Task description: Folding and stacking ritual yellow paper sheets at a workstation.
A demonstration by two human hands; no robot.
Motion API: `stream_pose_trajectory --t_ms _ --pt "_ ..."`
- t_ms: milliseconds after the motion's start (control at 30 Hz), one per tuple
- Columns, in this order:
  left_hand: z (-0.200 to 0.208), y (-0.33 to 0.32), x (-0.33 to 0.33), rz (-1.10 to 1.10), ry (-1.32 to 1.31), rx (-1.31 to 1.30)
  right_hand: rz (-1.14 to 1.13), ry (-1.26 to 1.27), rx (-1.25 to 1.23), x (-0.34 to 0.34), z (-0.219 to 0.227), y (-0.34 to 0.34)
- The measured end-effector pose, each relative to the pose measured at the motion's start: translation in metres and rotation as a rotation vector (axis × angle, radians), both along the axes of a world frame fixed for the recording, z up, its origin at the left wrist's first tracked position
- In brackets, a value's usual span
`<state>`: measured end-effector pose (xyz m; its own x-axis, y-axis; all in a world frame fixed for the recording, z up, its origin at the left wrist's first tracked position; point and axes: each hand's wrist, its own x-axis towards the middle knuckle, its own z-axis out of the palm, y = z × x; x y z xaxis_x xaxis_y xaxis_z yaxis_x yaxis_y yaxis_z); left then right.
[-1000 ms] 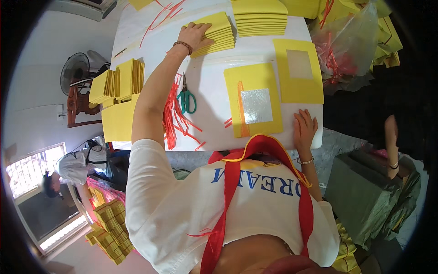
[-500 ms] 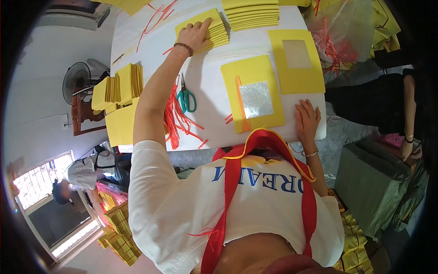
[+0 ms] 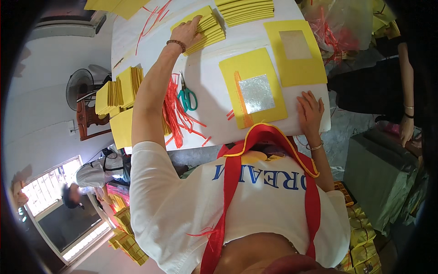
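My left hand [image 3: 188,33] reaches to the far side of the table, its fingers bent over the upper edge of a fanned stack of yellow paper packets [image 3: 211,35]. How many packets it grips is hidden. My right hand [image 3: 310,112] rests on the near right edge of the table, fingers stretched out, holding nothing. Just left of it lies a yellow paper sheet [image 3: 274,109] with a silver foil square [image 3: 257,94] and an orange stripe. Beyond is another yellow sheet [image 3: 301,75] with a pale square. Teal-handled scissors [image 3: 187,98] lie beside a bunch of red strips [image 3: 173,116].
More yellow packets [image 3: 246,11] are stacked at the far edge, others [image 3: 130,84] at the left. A clear bag [image 3: 346,23] with red strips stands far right. Another person's arm [image 3: 407,86] shows at the right, above a green-wrapped bale [image 3: 376,178]. A fan [image 3: 78,84] stands left.
The view has shifted slightly, so the table's things sit a little differently in the picture. My left hand stays at the stack and my right hand stays at the table edge.
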<state>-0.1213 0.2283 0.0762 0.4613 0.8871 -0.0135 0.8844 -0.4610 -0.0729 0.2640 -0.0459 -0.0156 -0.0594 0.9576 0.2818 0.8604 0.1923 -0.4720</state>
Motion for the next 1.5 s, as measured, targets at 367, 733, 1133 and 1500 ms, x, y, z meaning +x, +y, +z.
stream_pose_trajectory --t_ms 367,733,1133,1500 --pt "-0.003 -0.001 -0.001 0.000 -0.007 0.042 0.005 -0.001 0.018 -0.001 0.001 -0.001" --pt "0.001 -0.008 0.007 0.043 -0.013 0.037 0.007 0.010 0.031 0.000 0.000 0.001" --pt "-0.022 -0.026 0.005 -0.036 -0.137 0.334 0.261 1.027 -0.165 -0.158 0.074 0.135" --pt "-0.030 -0.016 -0.014 0.088 -0.588 0.167 -0.126 1.010 -0.334 -0.247 0.017 0.268"
